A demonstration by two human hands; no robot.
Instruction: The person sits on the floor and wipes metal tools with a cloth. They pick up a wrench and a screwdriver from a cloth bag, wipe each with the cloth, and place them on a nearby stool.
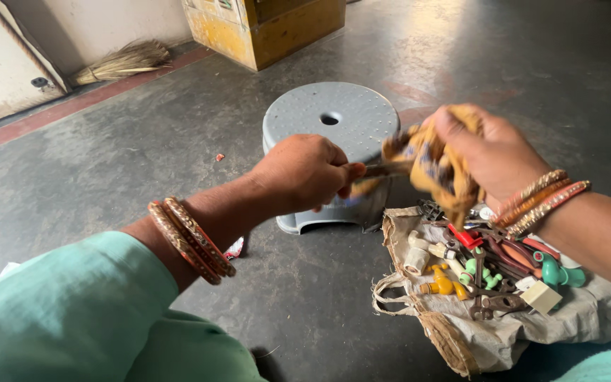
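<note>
**Rag worked over a small metal tool above the stool**

A thin metal tool [375, 170] is held in the air just over the front edge of the grey stool [330, 117]. The left hand [304, 172] is closed tight on its near end, thumb and fingers pinched together around it. Its far end disappears into a yellow rag [429, 164], which the right hand [486, 152] has bunched and clamped around the metal; the rag's loose end hangs down towards the sack. What kind of tool it is cannot be told, since the picture is blurred there.

The step in hand looks like wiping the tool clean. A further stroke would call for a firm left-hand hold while the rag is drawn along the shaft.

Below the right wrist, an opened sack [588, 315] lies on the floor [107, 155], carrying pliers, red-handled tools and green, yellow and white pipe fittings [559, 272]. Bangles ring both wrists. Further off, a broom [118, 62] rests by the wall and a yellow box [277, 25] stands behind the stool.
</note>
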